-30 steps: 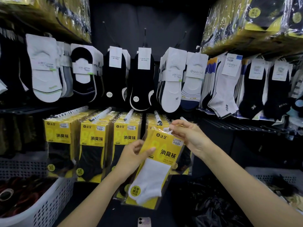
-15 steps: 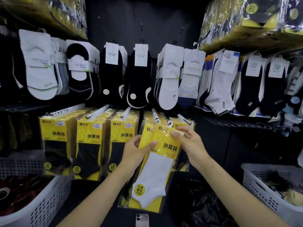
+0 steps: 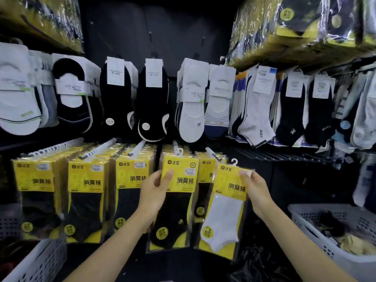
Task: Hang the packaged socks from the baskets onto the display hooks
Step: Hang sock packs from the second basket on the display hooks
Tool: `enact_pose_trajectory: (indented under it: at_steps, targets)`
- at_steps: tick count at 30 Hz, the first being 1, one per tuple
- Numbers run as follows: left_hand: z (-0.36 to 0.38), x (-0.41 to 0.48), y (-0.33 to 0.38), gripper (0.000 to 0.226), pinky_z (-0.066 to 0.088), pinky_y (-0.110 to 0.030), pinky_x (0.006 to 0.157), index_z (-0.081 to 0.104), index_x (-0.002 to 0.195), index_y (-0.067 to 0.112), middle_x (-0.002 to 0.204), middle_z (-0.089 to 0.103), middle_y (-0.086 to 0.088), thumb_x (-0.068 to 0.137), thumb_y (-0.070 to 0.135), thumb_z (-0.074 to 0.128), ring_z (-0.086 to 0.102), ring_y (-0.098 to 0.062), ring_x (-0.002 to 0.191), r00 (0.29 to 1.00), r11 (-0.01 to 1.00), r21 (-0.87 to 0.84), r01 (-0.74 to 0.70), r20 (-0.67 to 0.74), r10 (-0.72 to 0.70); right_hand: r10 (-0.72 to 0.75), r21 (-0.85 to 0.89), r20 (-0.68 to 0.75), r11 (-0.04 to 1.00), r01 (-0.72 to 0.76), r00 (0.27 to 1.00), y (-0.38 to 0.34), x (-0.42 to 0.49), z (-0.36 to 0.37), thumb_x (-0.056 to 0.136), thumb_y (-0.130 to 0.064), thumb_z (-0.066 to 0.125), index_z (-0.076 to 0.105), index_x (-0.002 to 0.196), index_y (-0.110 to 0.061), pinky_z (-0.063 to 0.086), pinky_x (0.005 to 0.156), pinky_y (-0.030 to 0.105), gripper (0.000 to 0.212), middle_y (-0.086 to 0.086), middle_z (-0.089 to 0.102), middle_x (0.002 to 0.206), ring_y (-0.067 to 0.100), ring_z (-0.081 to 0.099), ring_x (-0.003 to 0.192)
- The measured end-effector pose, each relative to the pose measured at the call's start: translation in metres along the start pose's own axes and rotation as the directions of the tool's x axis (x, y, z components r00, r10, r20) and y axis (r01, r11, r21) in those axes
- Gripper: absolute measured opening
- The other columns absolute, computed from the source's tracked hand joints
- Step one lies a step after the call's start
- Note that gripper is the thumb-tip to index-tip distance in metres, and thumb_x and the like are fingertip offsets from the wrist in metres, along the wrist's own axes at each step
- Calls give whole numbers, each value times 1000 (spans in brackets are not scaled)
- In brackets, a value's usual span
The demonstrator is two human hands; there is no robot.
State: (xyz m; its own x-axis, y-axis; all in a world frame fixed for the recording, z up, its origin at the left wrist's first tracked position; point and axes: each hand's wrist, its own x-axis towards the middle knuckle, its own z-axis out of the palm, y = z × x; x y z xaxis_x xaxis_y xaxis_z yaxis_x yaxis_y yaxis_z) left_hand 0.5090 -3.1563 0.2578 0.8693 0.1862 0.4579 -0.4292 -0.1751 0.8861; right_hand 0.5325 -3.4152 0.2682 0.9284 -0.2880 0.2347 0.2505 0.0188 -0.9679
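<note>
Five hooks point(image 3: 95, 149) are stocked — one unhung white-sock pack point(image 3: 223, 216) is pinched by the right hand point(image 3: 256, 190), a black-sock pack point(image 3: 179, 202) by the left hand point(image 3: 154, 190).

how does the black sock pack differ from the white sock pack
The black sock pack shows black socks; the white sock pack shows a white one. The black sock pack's hanger sits at a peg; the white sock pack's hanger is free. The left grip holds the black sock pack's side; the right grip pinches the white sock pack's top corner. Both have yellow cards with matching print.
</note>
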Motion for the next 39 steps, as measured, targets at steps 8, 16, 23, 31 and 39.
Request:
enact_pose_trajectory:
  at_steps: [8,16,23,31,39]
  targets:
    - [-12,12,0,52,48,-53,86,66,97,3,88,65,-19,86,52,51,60,-43,94,997,997,38,-69,-15,70,-54,-111,190,991,76,980,-3,35,27,97,-18,53,61,95,-16,53,85,40,8,14,69,107,26,65,95]
    - [-4,9,2,26,45,-29,75,68,86,24,84,69,-7,88,46,54,61,-18,80,999,999,-13,-34,16,35,58,-98,-81,993,-66,995,26,59,40,81,-27,75,64,92,-7,55,83,36,25,15,69,99,23,66,89]
    - [14,1,-4,21,47,-21,70,69,90,27,86,72,-5,90,43,55,61,-12,76,999,999,-38,-8,52,10,-42,-160,-212,987,8,976,32,26,33,88,-29,66,60,98,-11,46,78,28,21,5,65,101,18,60,92]
    - [71,-7,-12,23,39,-12,68,55,77,29,78,54,10,94,42,48,50,-2,70,973,995,-17,100,209,-94,-54,28,222,998,49,974,20,-26,33,93,-21,60,66,104,-18,55,74,19,13,0,74,100,9,70,91]
    - [96,-6,-7,49,35,-34,109,37,141,19,142,44,-1,99,44,34,44,-18,130,899,979,46,198,389,-201,-49,-37,-39,998,48,998,18,-4,11,94,-14,58,62,101,-12,49,59,14,8,0,70,95,7,66,81]
